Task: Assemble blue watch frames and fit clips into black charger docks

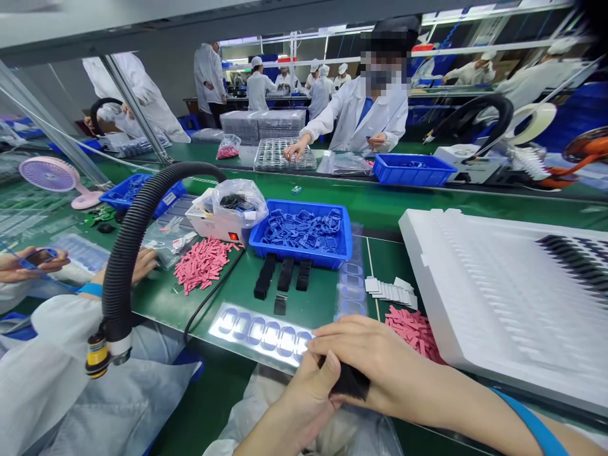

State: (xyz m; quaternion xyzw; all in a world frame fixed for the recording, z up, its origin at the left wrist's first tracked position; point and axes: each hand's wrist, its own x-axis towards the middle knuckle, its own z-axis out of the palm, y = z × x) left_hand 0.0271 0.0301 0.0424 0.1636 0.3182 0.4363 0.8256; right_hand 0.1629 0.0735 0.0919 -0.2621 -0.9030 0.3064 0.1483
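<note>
My left hand [304, 392] and my right hand [370, 358] meet at the near edge of the green bench. Both pinch a small black pad-like piece [349, 383] between them. The right fingers curl over its top; the left thumb presses its side. Just beyond the hands lies a clear strip of oval pockets [259, 329]. A pile of pink strips [415, 332] lies right of my right hand. Rows of black pieces [282, 278] sit in front of a blue bin [304, 234] full of blue frames.
A white foam tray [498, 297] fills the right side. A black corrugated hose [126, 253] arches on the left. A neighbour's hands [28, 263] work at left with more pink strips [202, 263] nearby. Across the belt a person in white handles a clear tray [285, 155].
</note>
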